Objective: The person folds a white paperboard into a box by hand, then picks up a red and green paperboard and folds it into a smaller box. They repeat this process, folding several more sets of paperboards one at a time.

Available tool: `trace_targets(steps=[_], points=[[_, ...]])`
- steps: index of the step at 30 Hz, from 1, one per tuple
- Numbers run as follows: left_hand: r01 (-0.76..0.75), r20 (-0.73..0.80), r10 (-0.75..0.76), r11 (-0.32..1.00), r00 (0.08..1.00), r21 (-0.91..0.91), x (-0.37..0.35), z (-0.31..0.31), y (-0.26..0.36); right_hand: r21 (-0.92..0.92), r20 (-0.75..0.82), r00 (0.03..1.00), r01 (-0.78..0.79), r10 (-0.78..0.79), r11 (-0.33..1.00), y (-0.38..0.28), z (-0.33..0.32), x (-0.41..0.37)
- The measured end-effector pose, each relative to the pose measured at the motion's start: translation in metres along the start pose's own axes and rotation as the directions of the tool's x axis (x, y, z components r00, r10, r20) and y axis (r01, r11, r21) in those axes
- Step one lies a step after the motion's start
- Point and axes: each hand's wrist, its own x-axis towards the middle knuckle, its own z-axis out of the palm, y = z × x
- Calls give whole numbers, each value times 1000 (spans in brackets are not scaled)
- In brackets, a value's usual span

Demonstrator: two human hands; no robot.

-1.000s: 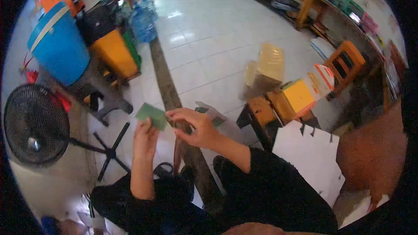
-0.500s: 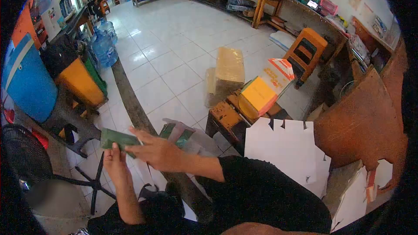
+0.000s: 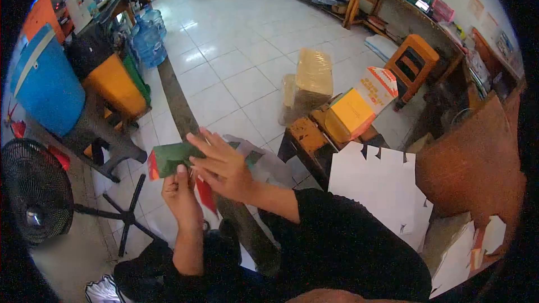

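A green folded paper piece (image 3: 170,159) with a red left end is held up in front of me. My left hand (image 3: 184,196) pinches its lower edge, thumb on the near face. Across its right end lie the outstretched fingers of my right hand (image 3: 224,165), slightly spread and overlapping the paper. Below my right hand a pointed red piece (image 3: 206,195) hangs down. Behind that hand is a greyish plastic bag (image 3: 269,163) with some green in it.
A yellow-orange box (image 3: 351,113) rests on a wooden stool (image 3: 306,134) at right, beside a notched white card sheet (image 3: 373,193). A wrapped carton (image 3: 314,73) stands on the floor. At left are a fan (image 3: 36,191), a blue bin (image 3: 48,87) and water bottles (image 3: 149,45).
The view has shifted, so the room sits further right and hands lower. Red now shows at the green piece's left end and below my right hand, whose fingers are more spread.
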Motion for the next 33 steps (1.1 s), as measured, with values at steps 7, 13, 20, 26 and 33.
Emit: trace_targets(steps=[7, 13, 20, 26, 33], points=[[144, 48, -139, 981, 989, -130, 20, -21, 9, -121, 193, 977, -71, 94, 990, 5, 4, -4], [251, -88, -236, 910, 968, 331, 49, -69, 7, -77, -10, 997, -71, 70, 994, 45, -3, 13], [-413, 299, 290, 540, 909, 733, 42, -40, 23, 25, 967, 184, -759, 177, 650, 45, -24, 2], [-338, 98, 366, 681, 926, 650, 55, -45, 11, -412, 875, 137, -289, 464, 864, 74, -12, -18], [-294, 153, 276, 600, 949, 744, 51, -49, 13, -793, 576, -516, -541, 634, 281, 174, 1, -82]])
